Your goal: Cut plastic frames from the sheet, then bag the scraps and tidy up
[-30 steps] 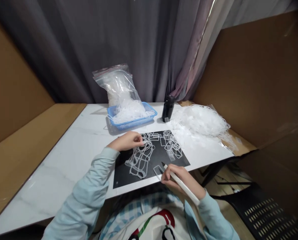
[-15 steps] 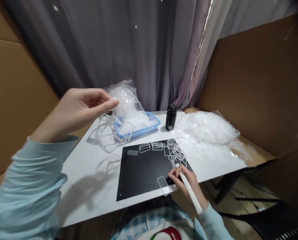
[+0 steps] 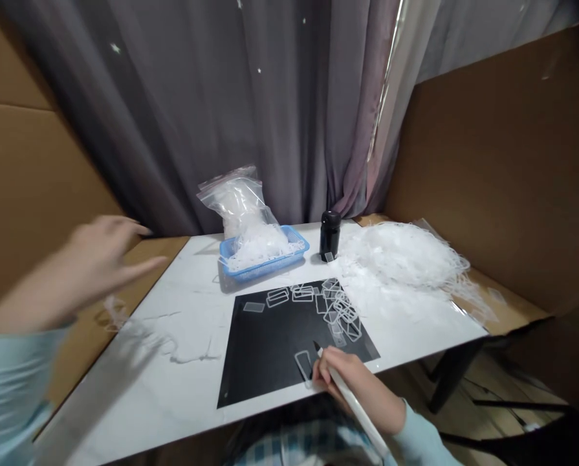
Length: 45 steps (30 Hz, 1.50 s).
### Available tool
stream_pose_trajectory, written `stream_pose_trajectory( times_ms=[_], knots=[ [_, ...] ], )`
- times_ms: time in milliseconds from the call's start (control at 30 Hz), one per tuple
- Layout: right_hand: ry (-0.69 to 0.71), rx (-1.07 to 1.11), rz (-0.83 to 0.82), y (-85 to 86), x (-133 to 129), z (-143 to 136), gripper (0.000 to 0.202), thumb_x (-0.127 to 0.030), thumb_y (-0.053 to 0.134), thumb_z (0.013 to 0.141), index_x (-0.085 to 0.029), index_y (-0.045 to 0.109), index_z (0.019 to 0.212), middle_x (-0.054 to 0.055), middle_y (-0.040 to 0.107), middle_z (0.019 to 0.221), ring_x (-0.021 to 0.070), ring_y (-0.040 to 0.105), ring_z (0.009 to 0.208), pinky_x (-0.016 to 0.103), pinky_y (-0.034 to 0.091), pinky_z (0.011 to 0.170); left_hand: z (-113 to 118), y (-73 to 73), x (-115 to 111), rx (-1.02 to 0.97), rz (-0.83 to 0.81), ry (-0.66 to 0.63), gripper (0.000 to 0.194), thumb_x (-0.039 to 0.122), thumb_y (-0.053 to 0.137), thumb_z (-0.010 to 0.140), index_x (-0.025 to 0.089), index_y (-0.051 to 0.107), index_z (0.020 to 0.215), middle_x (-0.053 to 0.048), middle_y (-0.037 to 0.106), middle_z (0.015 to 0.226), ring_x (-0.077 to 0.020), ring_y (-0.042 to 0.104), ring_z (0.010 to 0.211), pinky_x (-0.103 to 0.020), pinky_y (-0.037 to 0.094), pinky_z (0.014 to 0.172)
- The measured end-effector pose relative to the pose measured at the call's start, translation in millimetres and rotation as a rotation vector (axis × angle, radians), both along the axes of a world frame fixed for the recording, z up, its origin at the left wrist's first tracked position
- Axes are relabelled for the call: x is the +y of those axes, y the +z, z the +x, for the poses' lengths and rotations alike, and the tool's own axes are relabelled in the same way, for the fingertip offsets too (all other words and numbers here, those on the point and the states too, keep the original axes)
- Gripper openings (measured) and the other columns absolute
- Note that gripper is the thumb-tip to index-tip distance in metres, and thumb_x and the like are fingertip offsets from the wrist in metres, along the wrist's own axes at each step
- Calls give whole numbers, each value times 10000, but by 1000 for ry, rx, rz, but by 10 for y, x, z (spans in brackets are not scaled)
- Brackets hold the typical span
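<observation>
From my head camera, the white, grey-veined table stands before a grey curtain, between brown cardboard panels. A square black mat lies near its front edge, small clear frames scattered along the far and right sides. Behind sit a blue plastic basket of white loops, a clear zip bag, a black cylindrical bottle and a white stringy heap.

My right hand grips a white pen-shaped tool, dark tip beside a clear rectangular frame on the mat; my fingers hide whether they touch it. My left hand, blurred, is open over pale translucent strands, too smeared to make out. My left sleeve is cut off.
</observation>
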State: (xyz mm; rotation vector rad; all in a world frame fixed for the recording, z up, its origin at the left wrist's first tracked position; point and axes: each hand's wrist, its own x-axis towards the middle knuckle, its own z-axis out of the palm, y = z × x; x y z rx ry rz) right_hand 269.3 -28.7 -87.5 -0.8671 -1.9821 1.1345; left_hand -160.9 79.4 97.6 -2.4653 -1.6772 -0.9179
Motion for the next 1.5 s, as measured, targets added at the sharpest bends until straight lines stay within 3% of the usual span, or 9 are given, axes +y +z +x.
stream_pose_trajectory(
  times_ms=[167, 300, 400, 567, 700, 800, 900, 1033, 1500],
  knots=[
    [22, -37, 108, 241, 461, 28, 155, -254, 615, 886, -228, 473, 829, 50, 658, 997, 203, 637, 944, 316, 473, 822, 880, -827, -45, 289, -402, -223, 322, 481, 511, 912, 265, 594, 1136, -66, 620, 1219, -272, 608, 1072, -402, 478, 965],
    [-91, 0, 155, 388, 1060, 298, 252, -409, 691, 851, -215, 530, 840, 63, 704, 1038, 212, 653, 966, 341, 476, 866, 1103, -1381, 42, 212, -416, -232, 300, 435, 465, 929, 213, 568, 1102, -106, 603, 1146, -262, 600, 1010, -391, 482, 899],
    [-304, 69, 202, 369, 1530, 543, 337, -527, 616, 878, -201, 555, 821, 60, 703, 925, 204, 641, 872, 337, 472, 816, 1178, -1561, 124, 214, -398, -282, 271, 390, 362, 967, 191, 543, 939, -102, 595, 1005, -238, 568, 897, -372, 472, 829],
    [-523, 140, 262, 144, 1970, 714, 458, -592, 472, 927, -195, 564, 719, 47, 632, 751, 193, 580, 764, 325, 440, 772, 1364, -1435, 210, 237, -371, -322, 330, 396, 305, 994, 191, 488, 810, -74, 574, 864, -208, 490, 773, -374, 427, 807],
    [-522, 123, 261, -34, 2020, 708, 462, -595, 495, 911, -197, 589, 695, 32, 613, 702, 182, 567, 699, 300, 426, 722, 1517, -1311, 337, 198, -372, -319, 315, 422, 315, 1008, 191, 515, 930, -83, 563, 1003, -236, 508, 955, -412, 387, 933],
    [-512, 96, 255, -100, 2023, 706, 461, -580, 481, 925, -201, 592, 686, 29, 612, 691, 182, 570, 691, 295, 422, 720, 1591, -1363, 523, 172, -443, -347, 286, 429, 509, 931, 198, 521, 1102, -90, 544, 1162, -251, 503, 1100, -389, 395, 980],
    [-496, 72, 257, -122, 2040, 710, 452, -569, 471, 936, -205, 591, 697, 26, 615, 709, 188, 584, 724, 292, 423, 745, 1612, -1462, 720, 160, -522, -368, 416, 410, 616, 852, 195, 509, 1191, -90, 531, 1224, -234, 514, 1126, -342, 418, 974],
    [-487, 48, 260, -126, 2056, 713, 441, -569, 478, 936, -203, 587, 714, 21, 619, 723, 192, 593, 739, 290, 419, 760, 1576, -1504, 861, 177, -595, -348, 360, 457, 646, 806, 180, 585, 1028, -52, 575, 996, -201, 562, 911, -295, 455, 807],
    [-467, 20, 222, -58, 1997, 649, 450, -573, 466, 935, -199, 582, 714, 35, 642, 725, 205, 604, 739, 294, 415, 763, 1548, -1311, 779, 193, -676, -338, 301, 460, 536, 885, 167, 592, 853, -47, 624, 804, -177, 552, 714, -262, 392, 646]
  ],
)
